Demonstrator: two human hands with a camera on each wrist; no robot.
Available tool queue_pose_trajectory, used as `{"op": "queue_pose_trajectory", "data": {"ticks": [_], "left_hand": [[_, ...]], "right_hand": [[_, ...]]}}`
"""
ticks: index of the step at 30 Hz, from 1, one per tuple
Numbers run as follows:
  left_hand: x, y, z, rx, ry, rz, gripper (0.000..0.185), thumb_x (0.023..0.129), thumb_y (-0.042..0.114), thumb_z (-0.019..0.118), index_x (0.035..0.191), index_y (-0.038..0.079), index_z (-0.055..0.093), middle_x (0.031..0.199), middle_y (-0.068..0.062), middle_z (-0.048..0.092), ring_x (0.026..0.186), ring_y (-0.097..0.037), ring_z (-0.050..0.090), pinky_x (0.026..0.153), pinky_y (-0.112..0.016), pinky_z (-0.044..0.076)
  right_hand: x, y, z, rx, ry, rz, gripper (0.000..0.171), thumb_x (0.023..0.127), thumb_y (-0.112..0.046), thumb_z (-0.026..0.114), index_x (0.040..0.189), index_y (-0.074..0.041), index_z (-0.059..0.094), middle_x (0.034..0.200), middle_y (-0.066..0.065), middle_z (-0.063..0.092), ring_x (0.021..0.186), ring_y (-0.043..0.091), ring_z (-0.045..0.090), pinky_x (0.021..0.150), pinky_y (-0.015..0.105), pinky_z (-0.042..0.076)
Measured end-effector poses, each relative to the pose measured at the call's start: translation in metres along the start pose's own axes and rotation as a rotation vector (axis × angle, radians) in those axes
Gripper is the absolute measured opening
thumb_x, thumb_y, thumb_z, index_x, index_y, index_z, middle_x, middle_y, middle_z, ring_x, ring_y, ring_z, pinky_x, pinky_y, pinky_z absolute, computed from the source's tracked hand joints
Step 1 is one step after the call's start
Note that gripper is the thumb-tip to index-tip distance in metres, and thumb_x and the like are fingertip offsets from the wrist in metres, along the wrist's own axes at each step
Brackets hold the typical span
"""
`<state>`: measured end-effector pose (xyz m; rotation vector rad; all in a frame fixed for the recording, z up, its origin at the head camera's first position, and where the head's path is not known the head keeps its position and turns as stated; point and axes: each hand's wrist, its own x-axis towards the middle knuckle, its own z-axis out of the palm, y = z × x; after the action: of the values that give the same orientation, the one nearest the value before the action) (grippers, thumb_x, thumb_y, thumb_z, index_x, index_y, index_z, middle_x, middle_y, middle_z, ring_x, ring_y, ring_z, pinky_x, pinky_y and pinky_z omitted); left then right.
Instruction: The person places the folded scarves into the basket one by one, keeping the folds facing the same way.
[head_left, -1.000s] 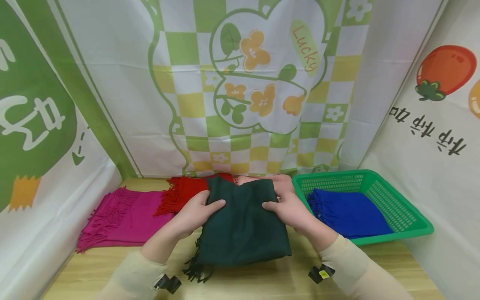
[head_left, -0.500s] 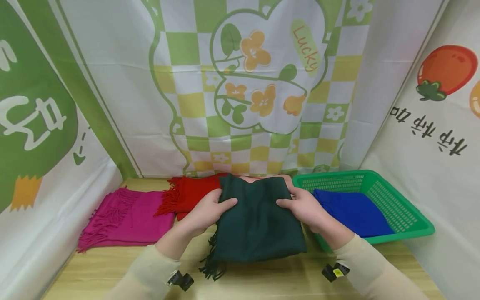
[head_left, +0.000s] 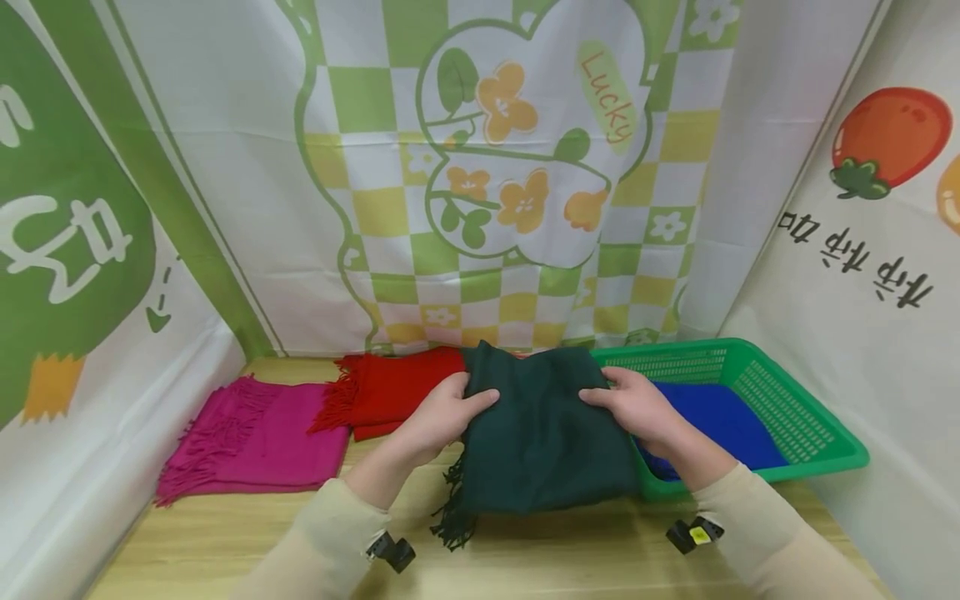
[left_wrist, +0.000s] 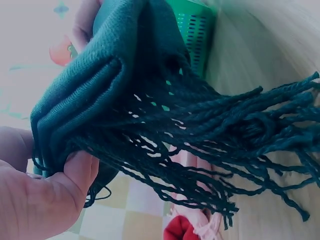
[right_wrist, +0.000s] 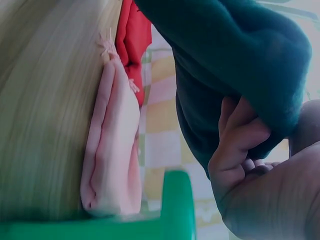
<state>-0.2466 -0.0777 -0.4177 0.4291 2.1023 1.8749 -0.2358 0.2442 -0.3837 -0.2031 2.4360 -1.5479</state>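
A folded dark green scarf (head_left: 543, 442) with a fringe is held up off the table between both hands. My left hand (head_left: 442, 417) pinches its left edge, thumb on top and fingers beneath. On the opposite edge my right hand (head_left: 637, 408) grips it the same way, fingers curled under the cloth in the right wrist view. The twisted fringe (left_wrist: 200, 130) hangs from the scarf's left side. Just right of the scarf stands a green plastic basket (head_left: 810, 400), which holds a folded blue scarf (head_left: 723, 425). The scarf's right edge overlaps the basket's left side in the head view.
A folded magenta scarf (head_left: 277, 437) lies at the left of the wooden table (head_left: 300, 542). Behind it sits a folded red scarf (head_left: 405, 383). A folded pink scarf (right_wrist: 112, 145) lies beside the red one, mostly hidden in the head view. Printed cloth walls (head_left: 487, 292) enclose the table.
Both hands have carried the dark green scarf steadily to the right, up to the basket's left side. More of the red scarf shows, and the pink one is now mostly covered.
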Motion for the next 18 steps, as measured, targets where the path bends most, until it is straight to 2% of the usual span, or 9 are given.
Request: {"op": "queue_pose_trajectory", "data": {"ticks": [4, 6, 9, 12, 15, 18], "left_hand": [[0.005, 0.002, 0.008, 0.018, 0.01, -0.015, 0.074, 0.112, 0.028, 0.07, 0.164, -0.01, 0.035, 0.147, -0.023, 0.06, 0.113, -0.028, 0.074, 0.096, -0.043, 0.064], [0.007, 0.003, 0.012, 0.03, 0.004, -0.014, 0.083, 0.112, 0.028, 0.07, 0.169, -0.012, 0.026, 0.158, -0.024, 0.053, 0.123, -0.03, 0.072, 0.102, -0.047, 0.062], [0.011, 0.004, 0.017, 0.013, -0.024, -0.007, 0.086, 0.113, 0.026, 0.068, 0.172, -0.01, 0.017, 0.171, -0.025, 0.041, 0.138, -0.036, 0.064, 0.112, -0.051, 0.056], [0.016, 0.005, 0.022, -0.032, -0.042, -0.012, 0.086, 0.114, 0.023, 0.065, 0.174, -0.007, 0.012, 0.177, -0.023, 0.032, 0.146, -0.038, 0.059, 0.115, -0.053, 0.054], [0.02, 0.006, 0.027, -0.083, -0.058, -0.014, 0.08, 0.115, 0.02, 0.063, 0.174, -0.006, 0.015, 0.172, -0.023, 0.04, 0.14, -0.039, 0.063, 0.109, -0.052, 0.058], [0.024, 0.007, 0.034, -0.1, -0.065, -0.001, 0.071, 0.115, 0.017, 0.062, 0.172, -0.006, 0.024, 0.166, -0.022, 0.048, 0.135, -0.036, 0.067, 0.108, -0.049, 0.059]], "right_hand": [[-0.002, 0.005, -0.011, 0.021, -0.012, 0.008, 0.067, 0.112, -0.033, 0.068, 0.163, 0.003, 0.047, 0.15, 0.022, 0.064, 0.12, 0.03, 0.073, 0.099, 0.046, 0.061], [-0.002, 0.009, -0.017, 0.04, -0.022, 0.01, 0.068, 0.112, -0.033, 0.068, 0.165, 0.003, 0.044, 0.152, 0.023, 0.063, 0.121, 0.03, 0.073, 0.1, 0.045, 0.061], [-0.002, 0.015, -0.026, 0.065, -0.028, 0.011, 0.068, 0.113, -0.033, 0.067, 0.165, 0.003, 0.043, 0.151, 0.022, 0.063, 0.118, 0.028, 0.074, 0.097, 0.043, 0.062], [-0.002, 0.021, -0.033, 0.098, -0.042, 0.013, 0.071, 0.113, -0.034, 0.067, 0.167, 0.003, 0.041, 0.152, 0.023, 0.062, 0.117, 0.027, 0.074, 0.096, 0.042, 0.063], [-0.003, 0.027, -0.04, 0.118, -0.044, 0.021, 0.076, 0.113, -0.035, 0.067, 0.171, 0.002, 0.034, 0.159, 0.025, 0.056, 0.121, 0.027, 0.073, 0.098, 0.041, 0.062], [-0.005, 0.032, -0.047, 0.12, -0.034, 0.037, 0.081, 0.114, -0.036, 0.066, 0.173, 0.002, 0.027, 0.166, 0.028, 0.048, 0.127, 0.03, 0.071, 0.101, 0.042, 0.062]]}}
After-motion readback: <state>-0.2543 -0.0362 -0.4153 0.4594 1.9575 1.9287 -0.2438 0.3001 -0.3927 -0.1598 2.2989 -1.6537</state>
